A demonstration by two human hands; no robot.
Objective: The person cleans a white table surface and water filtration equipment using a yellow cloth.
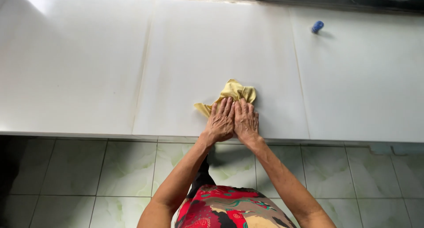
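Side by side at lower centre, the left hand (220, 122) and right hand (246, 121) press flat, fingers extended, on a crumpled yellow cloth (232, 94) lying on the white counter (88, 69), a small blue cap (317, 26) well apart at upper right.

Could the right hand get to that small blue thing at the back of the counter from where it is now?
Probably yes, with a long stretch. The right hand lies flat on the yellow cloth, and only bare white counter separates it from the small blue thing far back.
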